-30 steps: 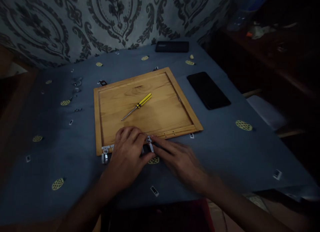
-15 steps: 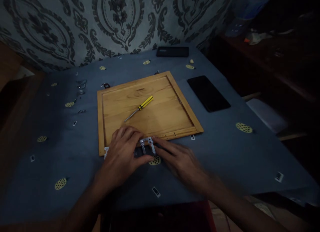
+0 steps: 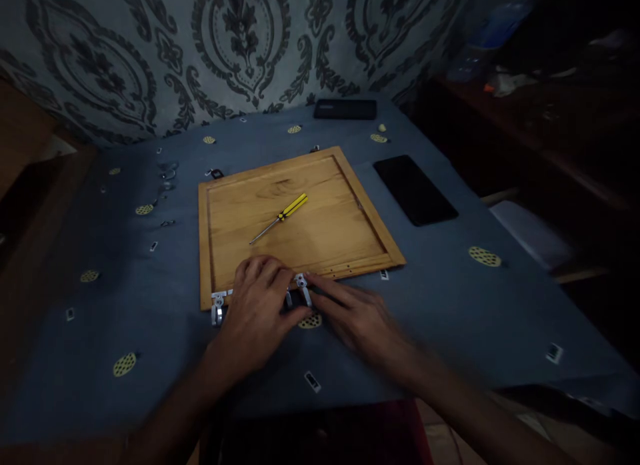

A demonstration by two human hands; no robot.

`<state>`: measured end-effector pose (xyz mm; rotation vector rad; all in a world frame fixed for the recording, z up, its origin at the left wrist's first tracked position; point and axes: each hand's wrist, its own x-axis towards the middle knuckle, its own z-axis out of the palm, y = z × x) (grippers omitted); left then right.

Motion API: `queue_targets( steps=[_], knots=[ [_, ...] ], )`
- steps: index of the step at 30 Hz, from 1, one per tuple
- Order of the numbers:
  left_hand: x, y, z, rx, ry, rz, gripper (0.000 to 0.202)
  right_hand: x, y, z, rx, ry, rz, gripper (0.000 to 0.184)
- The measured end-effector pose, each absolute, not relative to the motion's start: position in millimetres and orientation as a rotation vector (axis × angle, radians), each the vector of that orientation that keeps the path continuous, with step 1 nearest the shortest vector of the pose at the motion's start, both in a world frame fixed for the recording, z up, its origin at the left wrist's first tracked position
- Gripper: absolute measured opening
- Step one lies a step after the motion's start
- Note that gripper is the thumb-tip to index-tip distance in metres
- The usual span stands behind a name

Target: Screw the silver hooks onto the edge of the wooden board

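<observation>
A framed wooden panel lies flat on the cloth-covered table. Along its near edge runs a silvery metal hook rail, with curved hooks hanging over the front. My left hand is closed over the rail's middle, its fingers on the panel side and its thumb in front; it covers much of the rail. At the rail's right end, my right hand has its fingertips closed against the last hook. A yellow-handled screwdriver rests on the panel, beyond both hands.
To the panel's right lies a black phone, and a dark phone case is near the wall. Small metal pieces sit on the tablecloth at left. Dark wooden furniture stands beyond the right edge.
My left hand has shifted slightly right along the rail, uncovering its left-end hook and covering more of its right part. My right hand stays at the right end. The view has moved slightly.
</observation>
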<state>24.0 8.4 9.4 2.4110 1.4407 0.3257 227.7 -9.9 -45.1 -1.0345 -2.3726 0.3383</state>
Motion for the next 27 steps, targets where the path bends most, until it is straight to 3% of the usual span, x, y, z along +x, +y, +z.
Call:
queue_targets(
  steps=[15, 27],
  knots=[
    [25.9, 9.2, 10.8, 2.365, 1.453, 0.311, 0.027, 226.3, -10.9, -47.3, -1.038, -2.364, 0.324, 0.047],
    [19.5, 11.6, 14.8, 2.318, 1.463, 0.341, 0.048, 226.7, -10.6, -44.1, -1.031, -2.365, 0.352, 0.049]
  ],
)
